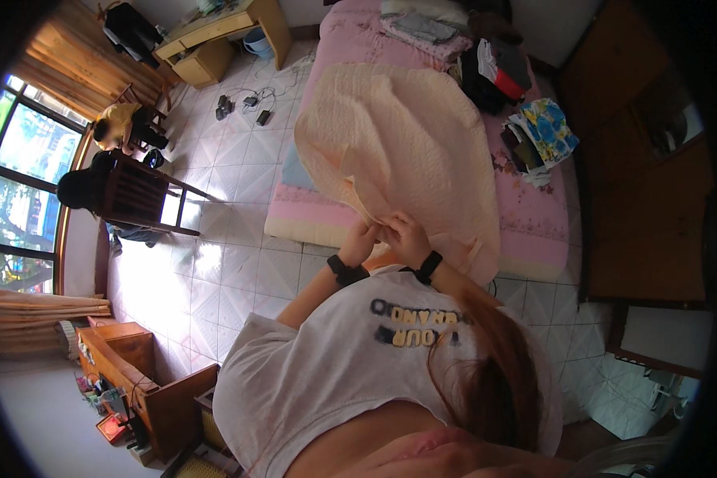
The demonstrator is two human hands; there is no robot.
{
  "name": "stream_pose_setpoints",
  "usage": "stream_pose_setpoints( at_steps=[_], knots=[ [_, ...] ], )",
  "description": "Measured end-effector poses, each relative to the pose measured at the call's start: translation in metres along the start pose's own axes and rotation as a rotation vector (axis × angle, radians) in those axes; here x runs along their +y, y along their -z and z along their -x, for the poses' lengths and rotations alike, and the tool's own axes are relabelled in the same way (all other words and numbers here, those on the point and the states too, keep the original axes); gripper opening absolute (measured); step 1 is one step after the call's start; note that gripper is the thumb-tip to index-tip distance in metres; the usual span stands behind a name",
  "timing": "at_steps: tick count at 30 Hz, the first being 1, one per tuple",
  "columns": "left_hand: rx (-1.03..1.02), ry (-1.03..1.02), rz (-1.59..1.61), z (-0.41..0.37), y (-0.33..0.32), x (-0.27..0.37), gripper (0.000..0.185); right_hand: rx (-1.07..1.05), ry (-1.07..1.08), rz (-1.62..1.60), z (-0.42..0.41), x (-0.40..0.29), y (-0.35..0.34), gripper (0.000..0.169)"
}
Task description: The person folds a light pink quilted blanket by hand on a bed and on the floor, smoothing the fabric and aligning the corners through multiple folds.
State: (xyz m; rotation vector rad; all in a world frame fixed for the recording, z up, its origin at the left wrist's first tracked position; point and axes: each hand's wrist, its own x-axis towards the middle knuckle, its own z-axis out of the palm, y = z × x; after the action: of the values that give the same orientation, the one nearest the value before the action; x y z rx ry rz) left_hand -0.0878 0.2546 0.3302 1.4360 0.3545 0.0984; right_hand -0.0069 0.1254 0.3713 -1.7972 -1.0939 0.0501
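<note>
A cream quilted blanket point(406, 131) is spread over a bed with a pink floral bedspread point(526, 221), its near part hanging at the bed's edge. My left hand point(360, 239) and my right hand point(407, 239) are close together in front of my chest, both pinching the near edge of the blanket. A raised fold of the edge runs up and left from my fingers. Black bands are on both wrists. The exact fingertip contact is partly hidden by the cloth.
Folded clothes point(541, 134) and a dark pile of clothing point(495, 74) lie at the bed's right side, with folded bedding point(427, 30) at its far end. Adapters and cables point(250, 102) lie on the tiled floor. Two people sit on wooden chairs point(134, 191) by the window.
</note>
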Motion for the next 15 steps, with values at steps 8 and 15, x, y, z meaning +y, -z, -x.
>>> stream_pose_setpoints(
  at_steps=[8, 15],
  knots=[
    [-0.13, 0.13, -0.129, -0.001, 0.01, 0.008, 0.028, 0.08, -0.091, -0.036, 0.004, 0.017, -0.005, 0.015],
    [0.003, 0.188, 0.165, 0.005, -0.004, 0.025, 0.032, -0.159, -0.03, -0.081, 0.001, 0.013, -0.009, 0.018]
  ],
)
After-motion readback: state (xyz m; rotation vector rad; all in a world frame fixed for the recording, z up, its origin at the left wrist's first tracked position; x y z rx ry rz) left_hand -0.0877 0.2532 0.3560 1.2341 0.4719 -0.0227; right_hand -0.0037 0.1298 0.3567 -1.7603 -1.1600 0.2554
